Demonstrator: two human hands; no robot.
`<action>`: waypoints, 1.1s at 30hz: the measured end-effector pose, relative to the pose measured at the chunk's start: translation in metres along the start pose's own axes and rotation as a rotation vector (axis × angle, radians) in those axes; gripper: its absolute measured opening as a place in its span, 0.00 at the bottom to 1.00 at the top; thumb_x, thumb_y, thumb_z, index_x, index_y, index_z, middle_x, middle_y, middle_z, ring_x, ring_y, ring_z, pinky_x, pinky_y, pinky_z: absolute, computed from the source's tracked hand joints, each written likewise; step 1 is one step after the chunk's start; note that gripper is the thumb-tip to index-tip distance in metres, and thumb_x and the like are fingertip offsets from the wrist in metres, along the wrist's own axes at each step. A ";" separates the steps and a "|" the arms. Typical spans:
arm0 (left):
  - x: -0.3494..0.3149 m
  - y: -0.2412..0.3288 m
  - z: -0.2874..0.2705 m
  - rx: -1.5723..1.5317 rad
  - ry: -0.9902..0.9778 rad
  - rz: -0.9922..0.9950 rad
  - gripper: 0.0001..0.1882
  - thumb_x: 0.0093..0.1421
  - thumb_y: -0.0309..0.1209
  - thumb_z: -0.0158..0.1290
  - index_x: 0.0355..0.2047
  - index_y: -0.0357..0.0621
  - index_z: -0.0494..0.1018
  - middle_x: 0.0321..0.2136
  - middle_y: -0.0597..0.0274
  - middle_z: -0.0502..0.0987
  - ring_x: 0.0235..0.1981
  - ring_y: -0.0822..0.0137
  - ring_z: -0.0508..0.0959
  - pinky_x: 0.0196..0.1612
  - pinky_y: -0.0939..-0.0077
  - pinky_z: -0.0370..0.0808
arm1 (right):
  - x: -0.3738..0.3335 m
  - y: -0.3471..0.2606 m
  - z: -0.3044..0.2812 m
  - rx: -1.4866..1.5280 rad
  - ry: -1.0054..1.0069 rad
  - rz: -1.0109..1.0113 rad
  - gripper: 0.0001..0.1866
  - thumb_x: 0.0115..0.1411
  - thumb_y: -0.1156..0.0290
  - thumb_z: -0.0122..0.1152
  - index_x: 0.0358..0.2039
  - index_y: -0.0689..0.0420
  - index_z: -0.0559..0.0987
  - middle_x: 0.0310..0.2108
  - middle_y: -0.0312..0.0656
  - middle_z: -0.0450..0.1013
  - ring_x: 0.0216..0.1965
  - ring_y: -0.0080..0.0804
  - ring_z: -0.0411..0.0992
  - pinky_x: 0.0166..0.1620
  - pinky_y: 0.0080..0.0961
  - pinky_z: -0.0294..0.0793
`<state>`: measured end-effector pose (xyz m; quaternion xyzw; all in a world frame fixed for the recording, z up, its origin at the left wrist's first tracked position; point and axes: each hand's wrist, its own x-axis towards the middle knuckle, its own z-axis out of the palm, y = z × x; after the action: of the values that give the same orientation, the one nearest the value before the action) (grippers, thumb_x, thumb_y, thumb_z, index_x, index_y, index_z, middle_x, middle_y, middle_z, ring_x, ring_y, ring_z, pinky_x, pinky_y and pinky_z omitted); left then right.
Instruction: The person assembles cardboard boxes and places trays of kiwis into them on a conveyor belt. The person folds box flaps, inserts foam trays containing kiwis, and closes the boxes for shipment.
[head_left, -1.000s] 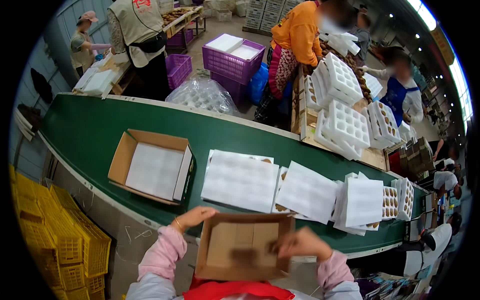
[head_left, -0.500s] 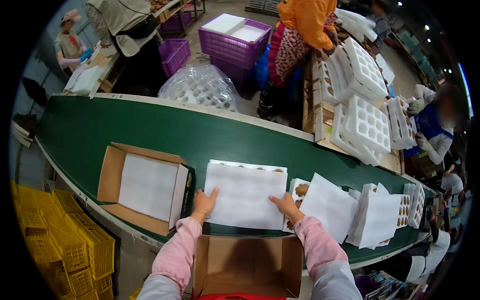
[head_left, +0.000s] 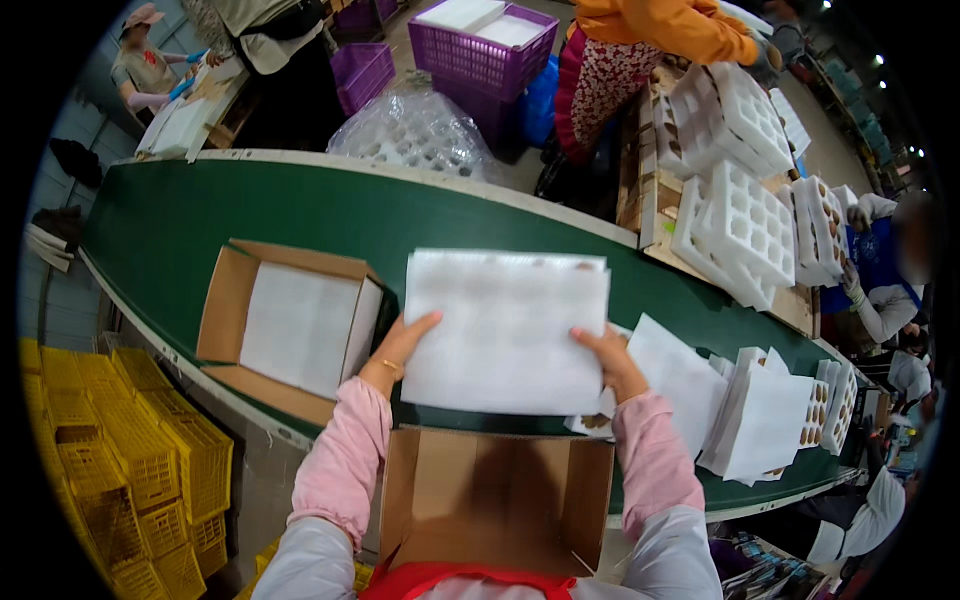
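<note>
2 hands (head_left: 402,345) (head_left: 612,360) hold a tray (head_left: 480,258) under a white rectangular sheet (head_left: 505,340).

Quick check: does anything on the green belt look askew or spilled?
Yes, slightly askew: just right of the right hand, a white sheet lies slanted, and the pile of covered trays farther right is fanned unevenly, edges jutting out. I see no spill.

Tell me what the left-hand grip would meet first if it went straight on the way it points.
The white sheet: the left-hand grip holds its left side, thumb on top. Past it, that line seems to reach the green belt, though depth is unclear.
</note>
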<state>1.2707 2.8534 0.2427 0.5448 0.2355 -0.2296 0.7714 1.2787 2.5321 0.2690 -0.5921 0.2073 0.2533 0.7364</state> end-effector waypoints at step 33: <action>-0.206 -0.168 -0.050 0.274 0.041 -0.333 0.12 0.36 0.26 0.42 0.24 0.35 0.68 0.20 0.60 0.67 0.23 0.66 0.67 0.25 0.74 0.63 | -0.248 0.168 -0.015 0.015 0.038 0.344 0.16 0.32 0.82 0.54 0.28 0.61 0.73 0.24 0.38 0.69 0.26 0.30 0.67 0.26 0.23 0.66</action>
<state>1.0015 2.8700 0.2312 0.6029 0.3046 -0.3724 0.6365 0.9796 2.5145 0.2873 -0.5472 0.3214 0.3628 0.6824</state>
